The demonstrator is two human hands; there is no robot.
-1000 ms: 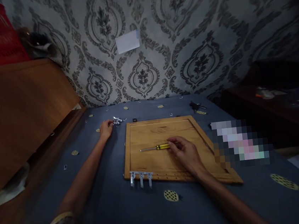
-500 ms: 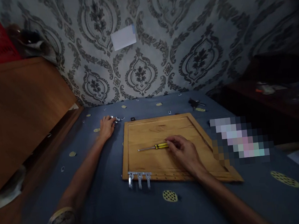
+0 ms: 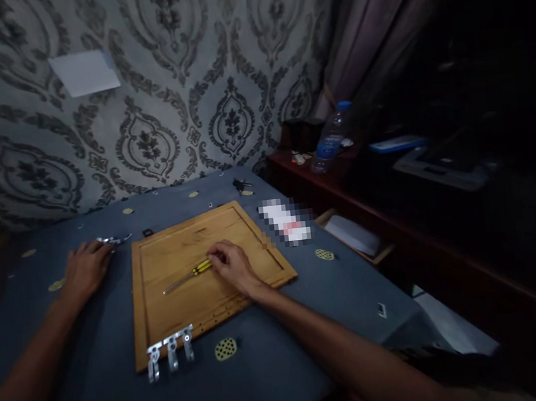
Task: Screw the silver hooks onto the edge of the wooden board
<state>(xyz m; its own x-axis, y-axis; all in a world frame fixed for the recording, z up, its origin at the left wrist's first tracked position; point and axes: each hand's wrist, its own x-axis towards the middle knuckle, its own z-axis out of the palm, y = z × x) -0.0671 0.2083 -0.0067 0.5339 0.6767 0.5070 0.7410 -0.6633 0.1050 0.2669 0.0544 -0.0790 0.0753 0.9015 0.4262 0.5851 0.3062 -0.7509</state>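
Note:
A wooden panel (image 3: 173,300) lies flat on the blue patterned cloth (image 3: 276,365). A screwdriver with a yellow and black handle (image 3: 187,277) rests on the panel. My right hand (image 3: 231,267) lies over the handle end, fingers curled onto it. My left hand (image 3: 85,269) rests on the cloth left of the panel, fingers over small shiny metal parts (image 3: 115,240). A metal bracket with three hooks (image 3: 169,350) sits at the panel's near edge.
The patterned wall stands behind, with a white card (image 3: 85,73) on it. To the right, a dark wooden shelf (image 3: 395,225) carries a plastic bottle (image 3: 331,139) and a blue-edged object (image 3: 399,144). A small dark item (image 3: 241,184) lies at the cloth's far corner.
The view has swung to the right, so the wooden cabinet at left is out of sight and the dark shelf has come in. Both hands stay where they were.

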